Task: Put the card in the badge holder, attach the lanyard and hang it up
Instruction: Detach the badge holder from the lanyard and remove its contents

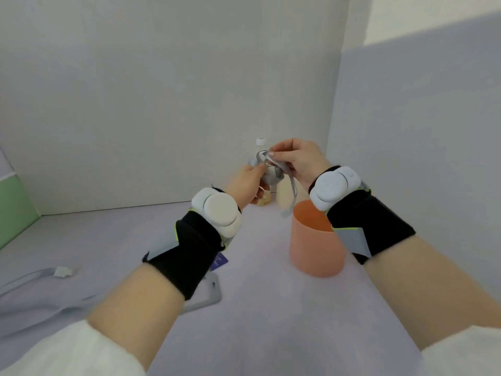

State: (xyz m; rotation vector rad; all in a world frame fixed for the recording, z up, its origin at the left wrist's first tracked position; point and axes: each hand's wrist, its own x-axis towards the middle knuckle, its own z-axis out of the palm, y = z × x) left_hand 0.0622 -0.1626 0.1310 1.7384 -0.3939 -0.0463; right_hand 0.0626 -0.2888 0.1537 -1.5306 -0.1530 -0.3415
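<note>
Gripping a grey lanyard (pixel 282 172) between them, two hands are raised at about 12 o'clock over the pale lilac table (pixel 257 321), close to the back wall. The left hand (pixel 248 183) curls its fingers round a bunched part of the strap, and the right hand (pixel 296 158) pinches the strap's upper loop between thumb and fingertips, so neither hand is spread wide. One loose end of the strap hangs down from the hands toward the rim of the cup. Whether a clip sits in the pinch cannot be told, since that part is blurred.

Each forearm wears one black wrist wrap with a pale rounded sensor on it, two wraps in all, and white sleeves show at the bottom edge.

One grey badge holder (pixel 208 297) lies flat on the table at about 7 o'clock from the hands, partly hidden under the left forearm. One small purple card (pixel 221 260) peeks out just beyond the wrap, near the holder's upper edge; whether it lies inside the holder or on top cannot be told.

A second grey strap (pixel 35 278) with a pale tab lies along the table at 9 o'clock, by the left edge of the view.

One salmon-pink cup (pixel 315 253) stands upright at about 5 o'clock from the hands, under the right wrist. Behind the hands, against the wall, stand one clear bottle (pixel 260 143) with a white cap and one cream-coloured container (pixel 283 198), both partly hidden by the fingers.
</note>
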